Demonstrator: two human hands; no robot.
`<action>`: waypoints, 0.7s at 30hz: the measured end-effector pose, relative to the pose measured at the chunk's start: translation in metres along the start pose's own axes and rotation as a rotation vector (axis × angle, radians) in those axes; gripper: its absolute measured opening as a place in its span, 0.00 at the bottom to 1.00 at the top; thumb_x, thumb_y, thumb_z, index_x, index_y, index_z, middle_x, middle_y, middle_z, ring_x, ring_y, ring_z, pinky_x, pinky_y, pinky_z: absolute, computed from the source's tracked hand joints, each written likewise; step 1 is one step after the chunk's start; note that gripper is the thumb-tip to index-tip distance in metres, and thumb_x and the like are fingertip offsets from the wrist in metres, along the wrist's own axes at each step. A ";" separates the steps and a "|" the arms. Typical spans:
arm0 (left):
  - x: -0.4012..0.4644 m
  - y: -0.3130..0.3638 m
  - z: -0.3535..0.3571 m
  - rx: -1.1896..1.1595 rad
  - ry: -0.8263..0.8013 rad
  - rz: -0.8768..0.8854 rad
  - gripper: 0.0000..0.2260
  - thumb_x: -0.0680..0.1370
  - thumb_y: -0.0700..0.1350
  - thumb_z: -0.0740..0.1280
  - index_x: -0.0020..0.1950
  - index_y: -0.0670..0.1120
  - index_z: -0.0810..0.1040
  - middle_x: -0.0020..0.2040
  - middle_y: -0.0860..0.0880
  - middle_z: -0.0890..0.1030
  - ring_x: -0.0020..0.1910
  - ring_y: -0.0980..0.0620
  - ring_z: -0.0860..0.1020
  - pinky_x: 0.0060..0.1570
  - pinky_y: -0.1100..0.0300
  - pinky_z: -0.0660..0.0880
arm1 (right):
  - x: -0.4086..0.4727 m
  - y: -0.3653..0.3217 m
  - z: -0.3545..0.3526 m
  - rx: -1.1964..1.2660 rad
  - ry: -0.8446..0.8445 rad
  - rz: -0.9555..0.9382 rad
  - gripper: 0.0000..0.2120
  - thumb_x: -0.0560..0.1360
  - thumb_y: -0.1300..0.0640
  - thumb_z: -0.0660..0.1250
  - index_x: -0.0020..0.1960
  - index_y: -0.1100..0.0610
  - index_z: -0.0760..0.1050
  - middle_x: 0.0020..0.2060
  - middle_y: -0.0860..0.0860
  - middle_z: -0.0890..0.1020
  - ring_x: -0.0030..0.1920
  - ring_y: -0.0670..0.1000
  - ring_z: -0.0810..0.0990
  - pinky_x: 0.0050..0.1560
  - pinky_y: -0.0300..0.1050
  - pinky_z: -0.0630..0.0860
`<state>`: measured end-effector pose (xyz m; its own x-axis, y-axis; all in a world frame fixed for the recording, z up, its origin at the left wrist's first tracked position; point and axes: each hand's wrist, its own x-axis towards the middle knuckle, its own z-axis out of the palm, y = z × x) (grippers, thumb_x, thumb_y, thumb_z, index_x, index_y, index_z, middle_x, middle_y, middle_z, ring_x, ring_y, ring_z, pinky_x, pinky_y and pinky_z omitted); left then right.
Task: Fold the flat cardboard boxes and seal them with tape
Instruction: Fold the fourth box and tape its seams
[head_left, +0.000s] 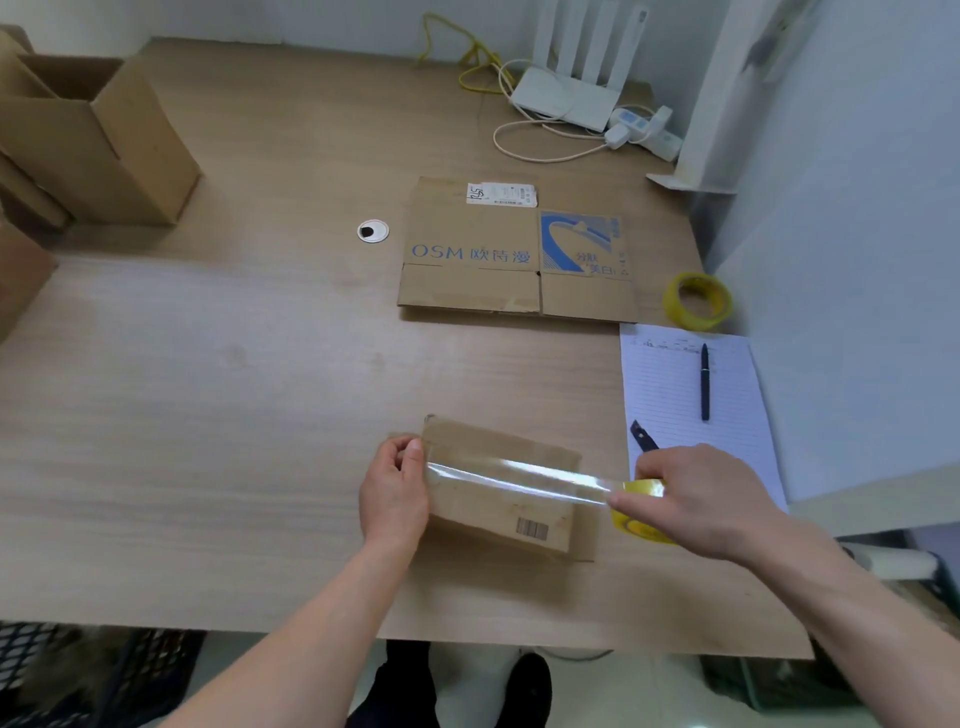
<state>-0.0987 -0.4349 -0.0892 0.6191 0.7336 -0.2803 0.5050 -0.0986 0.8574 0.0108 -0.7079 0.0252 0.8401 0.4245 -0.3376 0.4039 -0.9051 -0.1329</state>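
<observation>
Cardboard: small folded box (498, 493) sits on wooden table (234, 364), near its front edge, with clear tape strip (514, 480) stretched across its top. Left hand (395, 491) at box's left end, thumb pressing tape end down; right hand (698, 501), right of box, fingers curled round yellow tape roll (636, 512). Beyond box: 1 flat printed carton (519, 254), second tape roll (697, 300) to its right.

Small folded brown box (498, 493) near table front, clear tape strip (519, 480) across top; printed flat box (519, 254) beyond
</observation>
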 end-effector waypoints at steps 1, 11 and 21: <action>-0.001 0.001 0.000 -0.002 0.001 -0.002 0.05 0.82 0.49 0.61 0.50 0.53 0.76 0.44 0.55 0.81 0.47 0.50 0.78 0.47 0.58 0.70 | -0.001 0.002 0.006 0.013 -0.009 0.004 0.27 0.67 0.27 0.60 0.34 0.51 0.72 0.31 0.47 0.77 0.36 0.43 0.74 0.32 0.44 0.66; -0.003 0.001 0.001 0.013 0.019 -0.004 0.06 0.82 0.51 0.60 0.52 0.53 0.77 0.45 0.56 0.80 0.48 0.51 0.78 0.49 0.56 0.72 | 0.005 0.008 0.037 0.104 -0.036 0.057 0.23 0.69 0.30 0.63 0.32 0.50 0.70 0.31 0.47 0.75 0.37 0.46 0.74 0.32 0.44 0.62; -0.004 0.005 -0.003 0.330 0.034 0.082 0.14 0.82 0.53 0.59 0.66 0.52 0.73 0.60 0.49 0.77 0.61 0.45 0.73 0.56 0.49 0.72 | 0.021 -0.001 0.068 0.182 -0.106 0.152 0.24 0.66 0.29 0.64 0.33 0.51 0.72 0.31 0.45 0.77 0.34 0.45 0.75 0.30 0.42 0.64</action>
<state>-0.1008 -0.4362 -0.0827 0.6481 0.7356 -0.1970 0.6254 -0.3665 0.6889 0.0031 -0.6997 -0.0453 0.8394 0.2872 -0.4614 0.1962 -0.9518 -0.2356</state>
